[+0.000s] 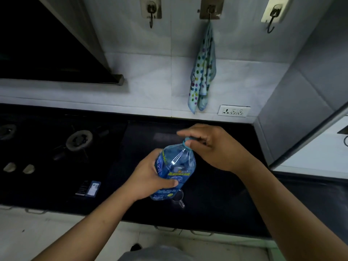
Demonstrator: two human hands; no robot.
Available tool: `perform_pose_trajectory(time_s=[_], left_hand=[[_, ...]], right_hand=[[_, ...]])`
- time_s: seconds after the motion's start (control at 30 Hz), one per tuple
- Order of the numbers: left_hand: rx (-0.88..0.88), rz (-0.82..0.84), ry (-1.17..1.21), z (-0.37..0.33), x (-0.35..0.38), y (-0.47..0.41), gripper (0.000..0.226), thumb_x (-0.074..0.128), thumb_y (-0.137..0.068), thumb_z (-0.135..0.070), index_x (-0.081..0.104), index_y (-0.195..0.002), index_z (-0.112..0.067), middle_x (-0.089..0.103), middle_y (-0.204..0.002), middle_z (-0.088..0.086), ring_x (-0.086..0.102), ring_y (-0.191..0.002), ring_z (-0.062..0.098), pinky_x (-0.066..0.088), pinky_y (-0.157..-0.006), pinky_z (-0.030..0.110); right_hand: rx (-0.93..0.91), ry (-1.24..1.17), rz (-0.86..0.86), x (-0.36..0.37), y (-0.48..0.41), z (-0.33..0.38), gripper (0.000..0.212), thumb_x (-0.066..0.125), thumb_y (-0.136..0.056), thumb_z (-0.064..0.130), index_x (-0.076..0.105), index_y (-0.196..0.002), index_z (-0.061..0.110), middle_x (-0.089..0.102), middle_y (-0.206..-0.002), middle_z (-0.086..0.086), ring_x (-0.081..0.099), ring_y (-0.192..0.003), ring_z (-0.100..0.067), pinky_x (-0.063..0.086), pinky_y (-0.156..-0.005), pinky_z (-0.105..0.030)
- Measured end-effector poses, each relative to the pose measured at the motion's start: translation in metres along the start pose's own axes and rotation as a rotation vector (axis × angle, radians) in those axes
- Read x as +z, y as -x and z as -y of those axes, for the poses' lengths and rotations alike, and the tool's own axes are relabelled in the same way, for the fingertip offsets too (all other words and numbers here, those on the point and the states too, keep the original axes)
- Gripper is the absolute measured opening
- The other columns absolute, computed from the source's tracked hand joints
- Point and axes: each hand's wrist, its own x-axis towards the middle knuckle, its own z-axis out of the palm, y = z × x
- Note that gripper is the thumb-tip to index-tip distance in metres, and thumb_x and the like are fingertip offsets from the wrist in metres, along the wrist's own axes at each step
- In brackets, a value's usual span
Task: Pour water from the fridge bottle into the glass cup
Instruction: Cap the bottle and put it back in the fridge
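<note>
A clear blue plastic bottle (176,166) with a blue and yellow label is held above the dark counter, its neck pointing away from me. My left hand (150,178) wraps around the bottle's body. My right hand (211,146) has its fingers closed on the blue cap (186,141) at the bottle's top. A small glass cup (178,199) stands on the counter just below the bottle's base, partly hidden by it.
A black gas hob (79,140) with burners and knobs fills the counter's left part. A dotted cloth (203,72) hangs from a wall hook above a socket (233,111). A white surface (320,147) lies at the right.
</note>
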Motion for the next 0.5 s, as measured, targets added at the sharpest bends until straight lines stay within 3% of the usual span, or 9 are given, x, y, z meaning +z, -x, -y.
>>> perform_pose_trajectory(time_s=[0.1, 0.17, 0.23, 0.37, 0.5], left_hand=[[0.013, -0.038, 0.002, -0.009, -0.001, -0.002, 0.073, 0.095, -0.055, -0.017, 0.061, -0.118, -0.031, 0.075, -0.109, -0.006, 0.073, -0.1, 0.009, 0.059, -0.091, 0.037], [0.023, -0.058, 0.0, -0.014, -0.002, -0.002, 0.072, 0.096, -0.057, -0.01, 0.061, -0.116, -0.03, 0.075, -0.105, -0.008, 0.073, -0.096, 0.006, 0.058, -0.087, 0.029], [0.025, -0.057, -0.01, -0.019, -0.005, -0.002, 0.072, 0.096, -0.057, -0.009, 0.061, -0.115, -0.032, 0.075, -0.104, -0.01, 0.073, -0.095, 0.004, 0.059, -0.087, 0.028], [0.029, -0.019, 0.027, -0.022, -0.012, -0.002, 0.073, 0.095, -0.052, -0.016, 0.062, -0.115, -0.033, 0.075, -0.107, -0.004, 0.074, -0.099, 0.013, 0.059, -0.093, 0.041], [0.043, 0.021, 0.09, -0.026, -0.014, 0.001, 0.074, 0.093, -0.052, -0.018, 0.062, -0.118, -0.026, 0.075, -0.109, 0.002, 0.074, -0.102, 0.022, 0.059, -0.093, 0.043]], right_hand=[[0.166, -0.036, -0.151, -0.003, -0.004, 0.006, 0.022, 0.074, -0.086, 0.037, 0.071, -0.105, 0.029, 0.066, -0.085, 0.007, 0.059, -0.074, 0.002, 0.051, -0.072, -0.018], [0.209, 0.019, -0.147, -0.008, -0.005, 0.009, 0.018, 0.076, -0.083, 0.04, 0.071, -0.091, 0.025, 0.063, -0.074, 0.002, 0.052, -0.062, -0.001, 0.049, -0.064, -0.023], [0.173, 0.038, -0.078, -0.015, -0.006, 0.014, 0.012, 0.075, -0.085, 0.03, 0.073, -0.096, 0.026, 0.065, -0.081, 0.009, 0.058, -0.071, 0.0, 0.052, -0.071, -0.022], [-0.07, 0.043, 0.086, -0.027, -0.006, 0.017, 0.033, 0.069, -0.085, -0.004, 0.075, -0.109, 0.019, 0.069, -0.109, 0.01, 0.066, -0.102, -0.006, 0.054, -0.09, -0.024], [0.043, -0.204, 0.097, -0.034, -0.006, 0.019, 0.036, 0.073, -0.085, -0.003, 0.074, -0.109, 0.023, 0.073, -0.108, 0.009, 0.069, -0.103, -0.005, 0.055, -0.093, -0.024]])
